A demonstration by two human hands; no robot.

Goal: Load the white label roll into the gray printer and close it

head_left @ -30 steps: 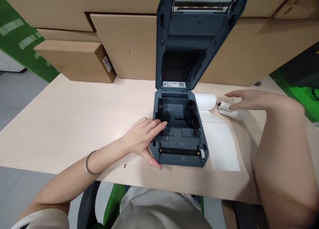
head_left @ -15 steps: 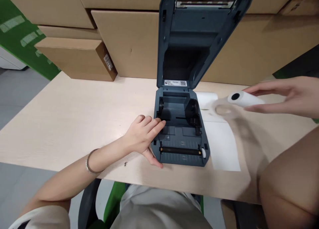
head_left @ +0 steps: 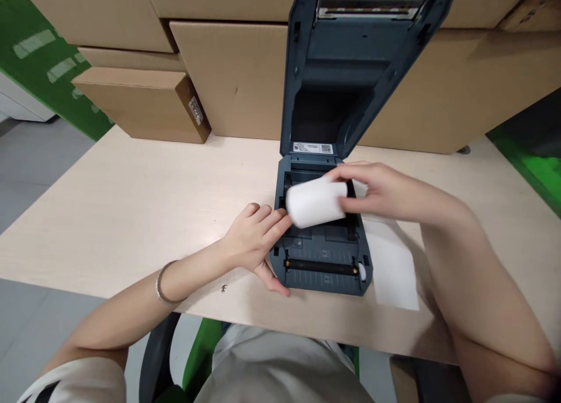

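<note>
A dark blue-grey label printer (head_left: 324,280) stands on the table with its lid (head_left: 350,52) raised. My right hand (head_left: 366,187) grips a white paper roll (head_left: 315,201) by its right end, tilted over the printer's inner bay, hiding much of it. My left hand (head_left: 258,239) rests on the printer's left edge, fingers over the rim and thumb at the front left corner. Its fingertips are close to the roll's left end; contact is unclear. Below the roll shows a black roller (head_left: 322,267). White paper (head_left: 392,266) lies flat to the right of the printer, partly behind my right hand.
Large cardboard boxes (head_left: 236,82) line the back of the table (head_left: 153,198). A smaller box (head_left: 135,108) stands at the back left. A small dark mark or scrap (head_left: 224,288) is near the front edge. Part of a green and black chair (head_left: 201,344) shows below.
My right hand has brought the white roll leftward from beside the printer to over its open bay. My left hand keeps its place on the printer's edge. The view has shifted slightly.
</note>
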